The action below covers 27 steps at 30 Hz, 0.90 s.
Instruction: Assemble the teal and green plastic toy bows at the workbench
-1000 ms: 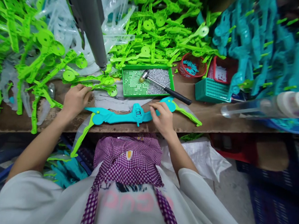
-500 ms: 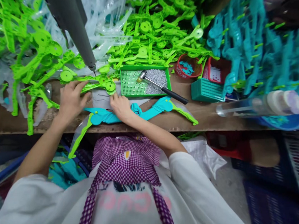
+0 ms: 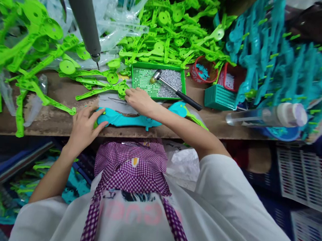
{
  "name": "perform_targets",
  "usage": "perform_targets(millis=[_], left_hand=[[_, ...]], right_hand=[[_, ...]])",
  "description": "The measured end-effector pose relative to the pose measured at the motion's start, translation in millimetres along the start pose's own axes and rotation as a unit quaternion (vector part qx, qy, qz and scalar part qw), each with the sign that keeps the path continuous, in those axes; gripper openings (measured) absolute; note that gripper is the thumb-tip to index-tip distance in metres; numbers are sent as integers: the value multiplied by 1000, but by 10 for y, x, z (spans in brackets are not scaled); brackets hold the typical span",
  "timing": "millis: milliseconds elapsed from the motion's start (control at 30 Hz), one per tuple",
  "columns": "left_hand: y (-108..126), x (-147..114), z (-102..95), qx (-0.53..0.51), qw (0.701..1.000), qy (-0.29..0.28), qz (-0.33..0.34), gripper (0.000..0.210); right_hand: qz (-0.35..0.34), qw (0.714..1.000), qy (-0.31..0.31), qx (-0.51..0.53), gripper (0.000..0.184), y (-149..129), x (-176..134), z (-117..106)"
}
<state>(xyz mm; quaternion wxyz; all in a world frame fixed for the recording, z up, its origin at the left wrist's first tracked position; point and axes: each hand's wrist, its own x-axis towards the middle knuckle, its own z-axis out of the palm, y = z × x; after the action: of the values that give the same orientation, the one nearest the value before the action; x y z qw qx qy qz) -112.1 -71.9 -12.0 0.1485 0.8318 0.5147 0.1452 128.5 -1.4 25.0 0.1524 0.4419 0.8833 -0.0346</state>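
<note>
A long turquoise plastic part (image 3: pixel 125 120) lies along the front edge of the bench. My left hand (image 3: pixel 84 126) grips its left end, thumb below and fingers above. At its right end a lime-green leg (image 3: pixel 195 118) sticks out. My right hand (image 3: pixel 140 100) reaches across above the turquoise part, its fingers closed at the round end of a lime-green plastic arm (image 3: pixel 104 88); the fingertips are partly hidden. A grey power screwdriver (image 3: pixel 86 25) hangs point down behind these green arms.
A green tray (image 3: pixel 141 79) holds small metal pieces, with a hammer (image 3: pixel 168 87) lying across it. Heaps of green arms (image 3: pixel 177 34) and turquoise parts (image 3: pixel 274 58) fill the back. Red baskets (image 3: pixel 204 70), a turquoise basket (image 3: pixel 221 97) and a clear bottle (image 3: pixel 265 115) stand right.
My left hand has moved down from the green arms to the turquoise part's left end. The turquoise part has tilted, its buckle now at the lower edge. My right hand has shifted slightly up and right.
</note>
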Motion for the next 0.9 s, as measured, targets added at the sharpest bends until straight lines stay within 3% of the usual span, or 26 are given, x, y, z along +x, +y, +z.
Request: perform_targets(millis=[300,367,467,533,600,700,833,900], left_hand=[[40,12,-31,30,999,-24,-14,45],[42,18,-41,34,999,-28,-15,46],[54,28,-69,36,998,-39,-16,47],[62,36,-90,37,998,-49,-17,47],[65,45,-102,36,998,-55,-18,47],[53,54,-95,31,998,-54,-16,46],[26,50,-59,19,999,-31,-9,45],[18,45,-47,18,1000,-25,-6,44]], right_hand=[[-68,996,26,-47,31,-32,99,78],[-65,997,50,-9,25,23,31,4],[2,983,128,131,22,150,-257,-170],[62,944,196,258,22,239,-576,-257],[108,886,256,372,19,297,-939,-264],[169,809,302,475,20,272,-1393,-98],[276,756,410,428,28,62,-1621,274],[298,751,467,359,34,-48,-1607,419]])
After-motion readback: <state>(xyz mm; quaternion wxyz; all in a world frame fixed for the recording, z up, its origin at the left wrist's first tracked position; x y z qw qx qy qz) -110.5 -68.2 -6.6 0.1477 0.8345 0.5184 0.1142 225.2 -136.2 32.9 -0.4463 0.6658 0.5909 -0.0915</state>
